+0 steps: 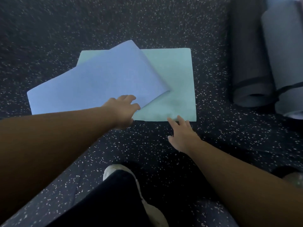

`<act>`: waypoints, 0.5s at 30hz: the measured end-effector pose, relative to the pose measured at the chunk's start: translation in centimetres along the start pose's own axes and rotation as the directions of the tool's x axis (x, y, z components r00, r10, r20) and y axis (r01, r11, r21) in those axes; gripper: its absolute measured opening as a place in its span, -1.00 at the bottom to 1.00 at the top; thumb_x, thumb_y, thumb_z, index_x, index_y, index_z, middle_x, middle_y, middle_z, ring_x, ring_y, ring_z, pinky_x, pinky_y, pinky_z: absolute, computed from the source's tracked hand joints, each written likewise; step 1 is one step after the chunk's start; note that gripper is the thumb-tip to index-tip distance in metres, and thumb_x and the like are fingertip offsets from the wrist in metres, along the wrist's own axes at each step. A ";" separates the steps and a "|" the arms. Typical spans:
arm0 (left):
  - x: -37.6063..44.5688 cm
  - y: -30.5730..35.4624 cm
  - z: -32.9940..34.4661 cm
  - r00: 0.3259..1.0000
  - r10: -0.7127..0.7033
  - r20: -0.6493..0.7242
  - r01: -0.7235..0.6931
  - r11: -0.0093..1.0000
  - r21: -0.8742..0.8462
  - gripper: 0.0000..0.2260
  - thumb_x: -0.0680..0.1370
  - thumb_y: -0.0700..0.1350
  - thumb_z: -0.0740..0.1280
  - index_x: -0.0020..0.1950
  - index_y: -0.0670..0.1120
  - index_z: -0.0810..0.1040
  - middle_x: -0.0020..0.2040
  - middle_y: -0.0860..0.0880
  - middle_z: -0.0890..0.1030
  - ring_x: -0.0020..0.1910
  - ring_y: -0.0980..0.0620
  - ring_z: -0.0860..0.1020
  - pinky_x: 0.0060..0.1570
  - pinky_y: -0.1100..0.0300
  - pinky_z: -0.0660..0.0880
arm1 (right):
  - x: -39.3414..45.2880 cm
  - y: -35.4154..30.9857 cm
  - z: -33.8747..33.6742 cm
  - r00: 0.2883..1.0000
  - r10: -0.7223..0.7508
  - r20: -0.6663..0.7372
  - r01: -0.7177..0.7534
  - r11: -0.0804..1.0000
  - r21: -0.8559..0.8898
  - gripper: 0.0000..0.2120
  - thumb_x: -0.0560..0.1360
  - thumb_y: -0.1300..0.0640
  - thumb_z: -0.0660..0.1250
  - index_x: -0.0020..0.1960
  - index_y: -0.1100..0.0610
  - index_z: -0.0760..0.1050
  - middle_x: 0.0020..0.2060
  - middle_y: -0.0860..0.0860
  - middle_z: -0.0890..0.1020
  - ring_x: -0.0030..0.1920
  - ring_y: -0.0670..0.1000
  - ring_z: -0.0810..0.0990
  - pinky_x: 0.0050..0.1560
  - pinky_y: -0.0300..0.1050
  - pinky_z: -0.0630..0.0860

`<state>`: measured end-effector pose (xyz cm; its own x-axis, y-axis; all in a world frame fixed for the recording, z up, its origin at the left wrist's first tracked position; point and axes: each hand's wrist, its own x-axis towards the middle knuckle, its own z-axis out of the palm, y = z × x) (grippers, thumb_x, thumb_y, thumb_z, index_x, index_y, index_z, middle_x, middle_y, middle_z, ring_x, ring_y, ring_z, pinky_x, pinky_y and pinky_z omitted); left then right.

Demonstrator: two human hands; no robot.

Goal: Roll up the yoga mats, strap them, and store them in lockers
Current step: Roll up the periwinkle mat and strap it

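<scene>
On the floor (147, 22), the left hand (122, 110) pinches the crooked mat (101, 82); the right hand (182, 135) reaches, fingers spread. It may roll up lopsided.

A gym or fitness studio, by the look of it — dark speckled rubber floor (82, 27) underfoot, an unrolled exercise mat (177, 76) lying flat, and two rolled, strapped mats (249, 63) lying alongside.
</scene>
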<state>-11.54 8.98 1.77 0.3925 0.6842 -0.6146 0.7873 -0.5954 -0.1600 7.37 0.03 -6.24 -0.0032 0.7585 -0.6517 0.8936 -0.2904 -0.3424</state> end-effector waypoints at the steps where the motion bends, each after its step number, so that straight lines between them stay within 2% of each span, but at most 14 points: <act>1: 0.4 -0.2 0.7 1.000 -0.005 0.022 0.004 1.000 0.016 -0.53 0.62 -0.04 0.16 0.52 0.07 0.14 0.57 -0.05 -0.06 0.54 -0.06 -0.03 0.41 -0.02 0.16 | 0.4 0.0 0.2 1.000 0.014 0.016 -0.014 1.000 0.015 -0.35 0.62 0.07 0.14 0.56 -0.13 -0.16 0.55 -0.03 -0.21 0.54 0.14 -0.22 0.46 0.17 0.08; 7: 2.6 -1.6 4.5 0.994 -0.012 0.104 0.002 0.995 0.096 -0.44 0.61 -0.01 0.18 0.55 0.18 0.00 0.58 -0.04 -0.16 0.55 -0.10 -0.13 0.45 -0.08 0.10 | 2.2 1.2 1.0 0.999 0.039 0.026 -0.039 0.999 0.016 -0.35 0.61 0.08 0.14 0.55 -0.16 -0.14 0.55 -0.05 -0.20 0.54 0.12 -0.22 0.46 0.18 0.06; 10: 3.8 -1.7 6.1 0.993 -0.048 0.113 0.041 0.997 0.063 -0.37 0.60 -0.02 0.21 0.55 0.22 -0.08 0.57 -0.04 -0.22 0.55 -0.13 -0.16 0.46 -0.12 0.06 | 2.9 2.7 1.2 0.997 0.073 0.014 -0.073 0.997 0.001 -0.34 0.61 0.06 0.16 0.55 -0.15 -0.14 0.55 -0.06 -0.17 0.54 0.10 -0.20 0.48 0.19 0.08; 15: 5.3 -1.6 8.0 0.984 -0.101 0.147 0.102 0.995 0.002 -0.32 0.60 -0.10 0.22 0.53 0.28 -0.14 0.55 -0.07 -0.31 0.54 -0.19 -0.18 0.44 -0.16 0.11 | 3.9 4.2 1.6 0.994 0.108 0.037 -0.107 0.994 -0.008 -0.35 0.61 0.03 0.17 0.56 -0.14 -0.13 0.55 -0.08 -0.19 0.54 0.10 -0.17 0.48 0.20 0.08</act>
<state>-14.55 10.20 -7.46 0.2370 0.6714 -0.7021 0.8219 -0.5239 -0.2235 10.40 0.83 -11.28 0.0764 0.7007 -0.7093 0.8923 -0.3655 -0.2649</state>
